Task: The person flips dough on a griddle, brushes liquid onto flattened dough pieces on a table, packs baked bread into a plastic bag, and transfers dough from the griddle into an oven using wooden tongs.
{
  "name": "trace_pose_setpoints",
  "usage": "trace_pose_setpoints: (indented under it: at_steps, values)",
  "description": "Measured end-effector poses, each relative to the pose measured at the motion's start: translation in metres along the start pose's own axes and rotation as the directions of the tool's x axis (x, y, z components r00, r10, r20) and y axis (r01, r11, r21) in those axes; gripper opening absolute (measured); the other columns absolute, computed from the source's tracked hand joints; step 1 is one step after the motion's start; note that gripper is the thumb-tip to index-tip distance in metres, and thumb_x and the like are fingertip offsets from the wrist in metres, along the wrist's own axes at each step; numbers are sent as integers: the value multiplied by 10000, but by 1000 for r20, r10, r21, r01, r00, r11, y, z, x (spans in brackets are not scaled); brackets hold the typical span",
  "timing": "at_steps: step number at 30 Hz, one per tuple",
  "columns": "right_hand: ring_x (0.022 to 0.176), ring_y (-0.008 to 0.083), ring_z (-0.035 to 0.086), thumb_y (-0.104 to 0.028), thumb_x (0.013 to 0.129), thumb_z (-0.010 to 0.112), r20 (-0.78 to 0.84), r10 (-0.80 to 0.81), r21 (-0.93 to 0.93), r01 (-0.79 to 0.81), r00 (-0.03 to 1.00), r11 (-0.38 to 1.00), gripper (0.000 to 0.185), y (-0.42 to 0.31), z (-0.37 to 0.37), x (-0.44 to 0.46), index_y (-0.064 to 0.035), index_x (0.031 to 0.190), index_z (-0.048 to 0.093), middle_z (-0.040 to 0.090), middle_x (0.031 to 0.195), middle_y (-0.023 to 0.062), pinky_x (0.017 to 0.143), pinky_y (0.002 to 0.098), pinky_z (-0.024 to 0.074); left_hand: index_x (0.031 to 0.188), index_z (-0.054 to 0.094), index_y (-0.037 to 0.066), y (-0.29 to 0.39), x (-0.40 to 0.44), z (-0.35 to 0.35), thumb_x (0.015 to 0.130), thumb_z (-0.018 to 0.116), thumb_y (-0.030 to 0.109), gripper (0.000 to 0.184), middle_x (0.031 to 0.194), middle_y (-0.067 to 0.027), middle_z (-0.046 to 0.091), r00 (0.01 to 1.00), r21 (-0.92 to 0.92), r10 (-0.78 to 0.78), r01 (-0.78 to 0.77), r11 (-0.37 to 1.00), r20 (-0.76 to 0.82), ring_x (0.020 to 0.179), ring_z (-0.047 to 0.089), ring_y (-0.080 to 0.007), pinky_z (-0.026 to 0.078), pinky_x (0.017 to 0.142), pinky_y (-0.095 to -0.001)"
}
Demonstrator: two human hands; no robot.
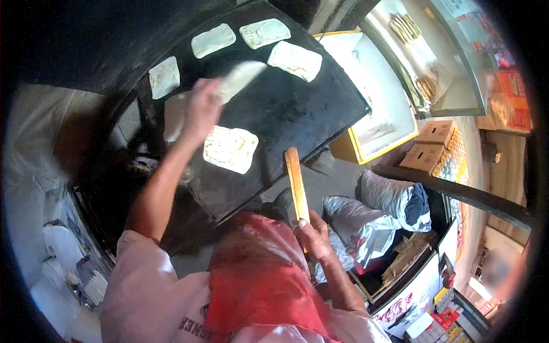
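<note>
My left hand reaches over a dark flat griddle, its fingers closed on the edge of a pale flatbread. Motion smears this flatbread, and it looks lifted and tilted. Just below that hand lies a lightly browned flatbread, and a partly hidden flatbread shows to its left. Several others rest along the far side, such as a rectangular flatbread. By the griddle's near edge my right hand grips the lower end of a long, flat wooden stick, whose rounded tip points at the griddle.
Right of the griddle stands a yellow-rimmed white container. Beyond it is a glass case with long breads inside. Cardboard boxes, egg trays and silvery bags sit at the right. A person shows blurred at far right.
</note>
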State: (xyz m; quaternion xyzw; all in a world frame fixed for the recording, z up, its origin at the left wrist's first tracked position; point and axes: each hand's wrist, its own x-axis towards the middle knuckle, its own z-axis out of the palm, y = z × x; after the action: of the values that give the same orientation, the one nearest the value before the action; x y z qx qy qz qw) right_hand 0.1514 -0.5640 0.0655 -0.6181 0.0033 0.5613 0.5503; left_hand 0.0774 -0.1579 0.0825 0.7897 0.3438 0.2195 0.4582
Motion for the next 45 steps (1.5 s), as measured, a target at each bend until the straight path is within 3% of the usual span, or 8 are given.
trace_pose_setpoints:
  at_steps: [3,20,25,27,32,36,42,45]
  values:
    - [804,141,561,-287,881,673,-12,4,-7,-4,1000,1000,565,1,-2,-4,-1,1312,447,585,1014,82,696,291,476,1308,516,96,41,-33,37,830,693,180,516,1327,-132,475,896,376,212,-365,852,390,1220,461,-295,396,1014,-419]
    - [744,139,538,-335,880,649,-175,-102,-166,73,979,983,648,-32,6,14,32,1364,423,588,975,80,656,287,460,1163,598,69,24,-43,119,912,570,278,328,1132,-113,574,892,516,-72,-190,835,445,1119,505,-231,236,1055,-465]
    - [764,138,544,-311,859,690,-151,-267,-372,196,952,907,668,-60,0,69,70,1346,437,605,1032,109,673,298,462,1139,603,79,21,-75,107,870,623,245,317,1006,-102,597,911,426,76,-261,866,405,1007,547,-286,360,948,-439]
    - [1162,294,546,-290,866,705,-100,-308,-303,265,946,915,716,-78,3,74,102,1367,378,517,1313,240,992,363,420,1114,611,69,7,-82,95,841,657,195,304,965,-90,600,970,268,127,-181,946,207,963,552,-290,409,878,-431]
    - [1134,279,577,-268,837,747,-168,-506,-664,282,846,692,717,-82,-9,80,79,1358,398,577,1221,243,895,364,502,1086,609,15,-20,-89,38,828,654,111,279,1044,-136,592,978,396,172,-204,895,115,1001,540,-320,444,878,-414]
    - [817,155,595,-278,833,756,-325,-316,-324,209,891,923,685,-95,-19,96,65,1334,440,626,1061,154,664,277,484,1123,588,14,-48,-91,12,841,651,96,301,1090,-142,550,994,345,110,-106,932,8,1007,543,-314,478,838,-390]
    - [794,162,574,-397,849,694,-118,-153,-413,91,981,906,682,-130,-18,91,30,1328,463,606,992,116,673,306,483,1181,572,10,-40,-103,-1,856,640,104,345,1168,-138,548,993,289,-52,21,957,103,1095,543,-299,458,943,-384]
    - [730,153,561,-430,847,683,-81,-89,-388,51,993,920,594,-137,-25,88,30,1201,556,612,921,85,640,284,467,1200,564,9,-17,-94,31,860,633,108,360,1209,-145,552,969,300,120,-183,936,214,1102,558,-303,445,952,-387]
